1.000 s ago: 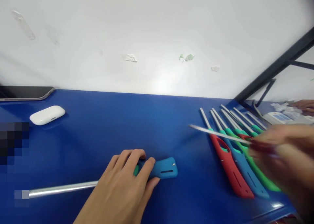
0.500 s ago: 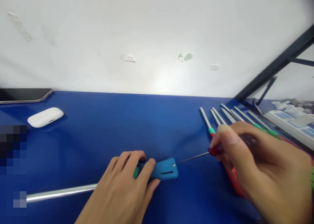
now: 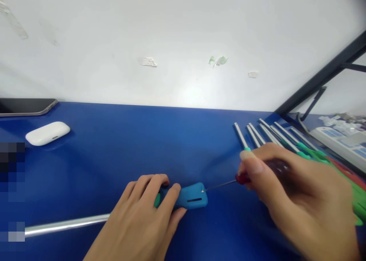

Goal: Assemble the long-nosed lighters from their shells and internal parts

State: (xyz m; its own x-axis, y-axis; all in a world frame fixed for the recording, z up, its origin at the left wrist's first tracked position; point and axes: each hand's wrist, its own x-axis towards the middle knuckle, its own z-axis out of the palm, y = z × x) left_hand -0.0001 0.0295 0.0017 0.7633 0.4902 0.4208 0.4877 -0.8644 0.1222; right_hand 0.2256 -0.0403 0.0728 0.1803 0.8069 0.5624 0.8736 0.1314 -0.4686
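Observation:
A blue handle (image 3: 192,197) with a dark slot and a small light spot near its end lies on the blue table. My left hand (image 3: 143,207) is closed around its left part, where a bit of green shows. A silver rod (image 3: 68,224) reaches left from under that hand. My right hand (image 3: 297,200) grips a screwdriver (image 3: 243,178) with a dark red handle. The thin shaft points left, and its tip is at the light spot on the blue handle; whether it touches cannot be made out.
Several silver rods (image 3: 240,135) with green and red handles lie at the right. A white case (image 3: 48,133) and a dark tablet-like device (image 3: 27,106) are at the left. A black metal frame (image 3: 317,76) and a white device (image 3: 343,143) stand at the far right.
My right hand has moved slightly left, bringing the screwdriver tip from beside the blue handle's end to its light spot. My left hand keeps its hold. The view has shifted slightly.

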